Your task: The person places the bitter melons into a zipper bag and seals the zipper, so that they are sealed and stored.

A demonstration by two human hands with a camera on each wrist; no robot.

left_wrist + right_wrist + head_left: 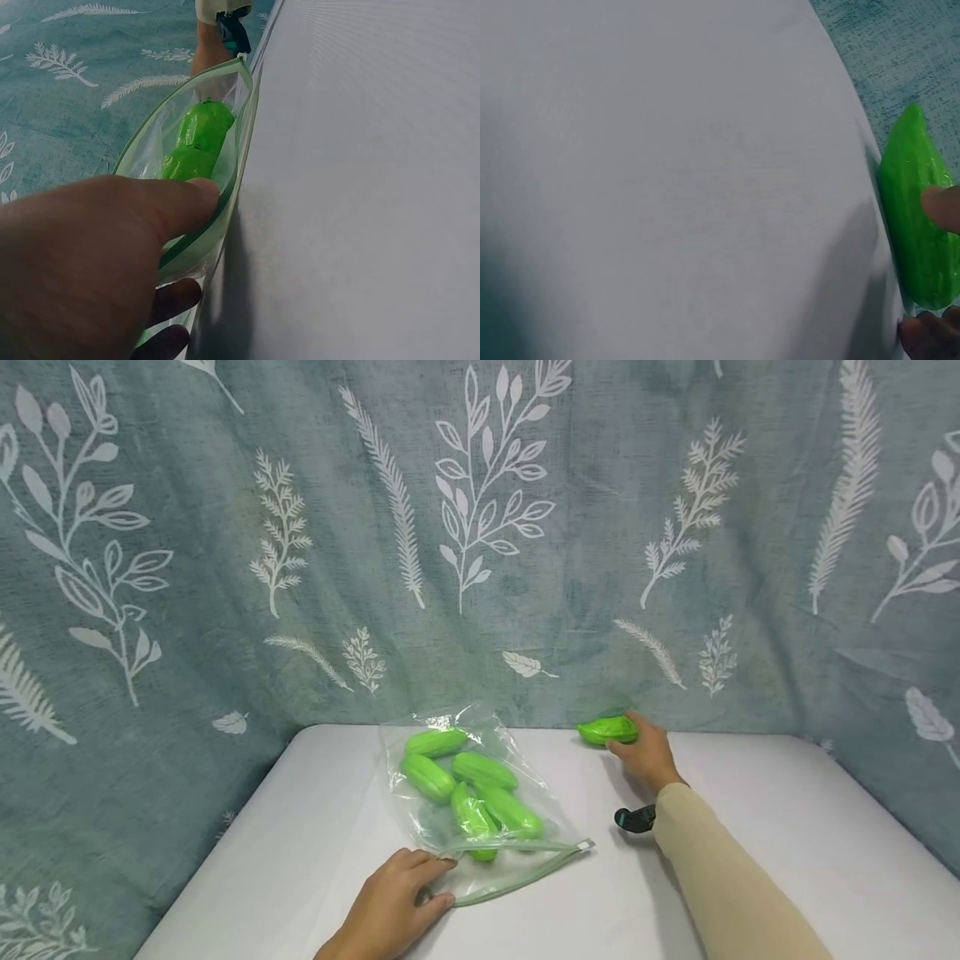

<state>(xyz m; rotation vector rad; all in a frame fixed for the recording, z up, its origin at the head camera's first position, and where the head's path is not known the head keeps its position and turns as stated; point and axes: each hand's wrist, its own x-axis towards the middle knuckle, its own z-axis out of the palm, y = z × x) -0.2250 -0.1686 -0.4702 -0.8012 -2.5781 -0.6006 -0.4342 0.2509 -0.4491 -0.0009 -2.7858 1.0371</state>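
Observation:
A clear zip bag (537, 777) lies on the table with its green-edged mouth apart, holding several bright green ridged vegetables (483, 771) that look like cucumbers or gourds. At the mouth's near left corner, my left hand (393, 897) pinches the rim. In the left wrist view, the thumb (184, 206) lies over the rim and the other fingers are below it. By the table's back edge, my right hand (648, 753) grips a single green vegetable (602, 730). The right wrist view has my thumb (941, 208) pressed on this vegetable's side; some fingertips are cut off by the frame.
The white table (247, 852) ends at a blue-green curtain (585, 635) with white leaf prints, which hangs behind it and along both sides. A white slider (585, 845) sits at the right end of the bag's zip. A dark strapped device (635, 819) is on my right wrist.

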